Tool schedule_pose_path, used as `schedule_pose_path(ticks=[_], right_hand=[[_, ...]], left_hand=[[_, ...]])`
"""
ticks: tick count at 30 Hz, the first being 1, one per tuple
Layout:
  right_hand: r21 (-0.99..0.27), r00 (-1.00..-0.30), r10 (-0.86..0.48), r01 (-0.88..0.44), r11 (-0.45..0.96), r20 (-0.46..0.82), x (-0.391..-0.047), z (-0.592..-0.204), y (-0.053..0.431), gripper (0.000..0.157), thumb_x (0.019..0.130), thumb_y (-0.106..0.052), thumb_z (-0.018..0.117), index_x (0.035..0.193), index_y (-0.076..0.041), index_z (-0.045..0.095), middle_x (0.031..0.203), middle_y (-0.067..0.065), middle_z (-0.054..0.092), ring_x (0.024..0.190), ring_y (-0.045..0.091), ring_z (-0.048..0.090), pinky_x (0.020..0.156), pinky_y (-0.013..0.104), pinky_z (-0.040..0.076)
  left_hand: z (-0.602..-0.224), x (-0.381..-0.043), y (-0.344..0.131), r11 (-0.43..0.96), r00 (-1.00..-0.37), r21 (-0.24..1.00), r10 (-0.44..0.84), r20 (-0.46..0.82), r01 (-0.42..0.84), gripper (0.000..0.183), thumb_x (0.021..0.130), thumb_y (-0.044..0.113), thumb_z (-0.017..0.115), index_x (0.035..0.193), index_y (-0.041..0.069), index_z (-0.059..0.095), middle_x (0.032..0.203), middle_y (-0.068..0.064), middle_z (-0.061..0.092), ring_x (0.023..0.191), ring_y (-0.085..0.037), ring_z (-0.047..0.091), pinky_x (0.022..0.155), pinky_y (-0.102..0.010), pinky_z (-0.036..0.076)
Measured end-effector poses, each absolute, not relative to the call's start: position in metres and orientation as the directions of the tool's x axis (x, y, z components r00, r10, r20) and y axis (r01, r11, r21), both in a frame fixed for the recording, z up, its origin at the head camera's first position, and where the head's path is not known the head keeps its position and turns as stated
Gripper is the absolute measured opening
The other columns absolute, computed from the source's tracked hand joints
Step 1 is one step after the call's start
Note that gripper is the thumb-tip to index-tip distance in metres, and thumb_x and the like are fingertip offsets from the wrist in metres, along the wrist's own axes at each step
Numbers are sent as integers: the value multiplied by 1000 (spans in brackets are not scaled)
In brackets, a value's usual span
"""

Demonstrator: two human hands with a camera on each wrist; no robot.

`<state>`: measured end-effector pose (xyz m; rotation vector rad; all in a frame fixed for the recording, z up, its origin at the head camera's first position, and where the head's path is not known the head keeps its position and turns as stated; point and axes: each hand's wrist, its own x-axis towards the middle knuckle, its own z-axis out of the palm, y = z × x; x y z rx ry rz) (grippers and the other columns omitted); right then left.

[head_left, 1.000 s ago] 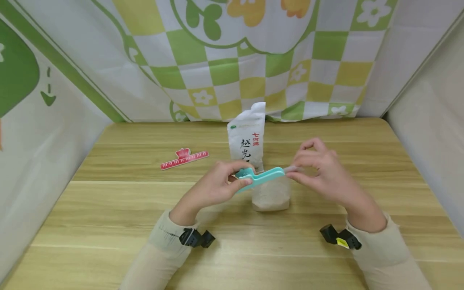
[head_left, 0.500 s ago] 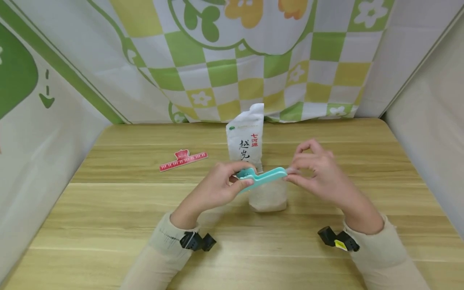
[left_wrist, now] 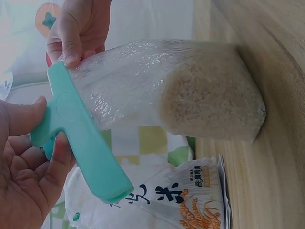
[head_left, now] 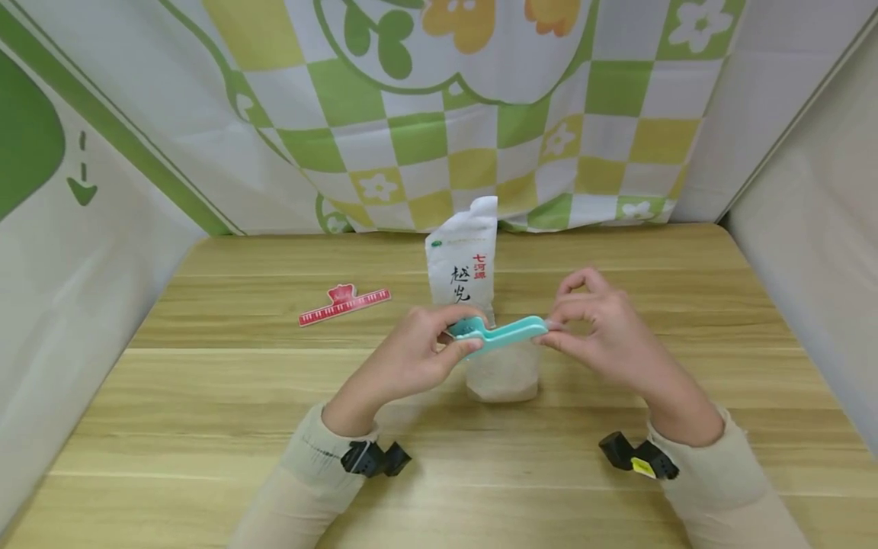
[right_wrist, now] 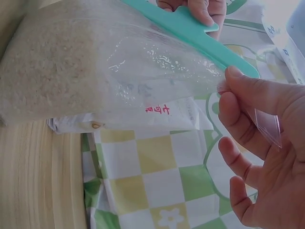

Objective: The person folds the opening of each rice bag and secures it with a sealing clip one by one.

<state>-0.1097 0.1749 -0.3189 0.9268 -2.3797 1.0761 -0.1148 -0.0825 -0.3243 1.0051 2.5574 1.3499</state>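
Note:
A clear plastic bag of rice (left_wrist: 209,95) stands on the wooden table, its lower part filled with grains. Across the bag's top lies a turquoise bag clip (left_wrist: 83,129). My left hand (head_left: 418,354) pinches the clip's handle between thumb and fingers. Between thumb and forefinger, my right hand (head_left: 610,328) pinches the top corner of the bag at the clip's right end; a bit of plastic film (right_wrist: 267,126) sticks out past those fingers. Whether the clip bites fully on the plastic, I cannot tell.
Behind the clear bag stands a white printed rice package (head_left: 463,252). A red clip with a piano-key pattern (head_left: 345,305) lies on the table (head_left: 226,396) to the left. A checked cloth (head_left: 480,137) hangs at the back.
The right hand's fingers have come closer to the clip's end, and less plastic shows between them. Both hands keep their hold. The head view has shifted slightly.

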Motion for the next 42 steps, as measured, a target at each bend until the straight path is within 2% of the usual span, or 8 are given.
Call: schedule_pose_path(ticks=[4,11,16,23,34,42], right_hand=[[-555,-743,-405,-668,496,533,-109,-318,175,21,66,7,87,70,-9,74,91,5,55,87,17,54,66,11,48],[-600,-797,-383,-604,524,468,-107,-315,175,18,69,2,87,71,-12,75,92,5,58,92,10,50,67,14,48],[-614,-821,-367,-571,545,437,-106,-314,174,18,70,1,86,70,-12,75,92,6,58,92,13,51,66,16,49],[-582,-780,-413,-626,519,470,-107,-314,175,19,68,1,87,73,-13,75,90,4,58,91,11,50,66,20,49],[-566,-768,-421,-640,520,482,-106,-316,175,19,69,-1,87,77,-13,76,91,2,59,92,9,50,72,19,49],[-548,-744,-440,-668,504,503,-109,-318,176,22,66,1,88,74,-13,74,91,4,58,91,10,51,72,17,48]], left_hand=[[-324,-114,-82,394,-782,764,582,224,511,9,95,12,67,103,8,67,85,-2,63,77,-13,57,70,-24,56],[-326,-115,-80,389,-781,759,576,242,522,8,94,10,68,102,7,67,83,-2,63,75,-12,58,71,-23,57],[-328,-115,-78,378,-780,755,566,269,535,8,93,9,68,101,6,67,81,-3,62,74,-11,58,71,-22,57],[-327,-114,-72,340,-744,725,570,349,599,8,93,11,69,100,6,67,81,-1,61,73,-9,57,69,-21,56],[-324,-114,-69,365,-763,744,578,290,559,7,93,10,68,100,7,67,81,-1,60,73,-10,56,70,-22,55],[-327,-116,-70,350,-748,728,577,328,589,8,93,10,68,100,6,67,80,-1,60,73,-9,55,69,-21,55]])
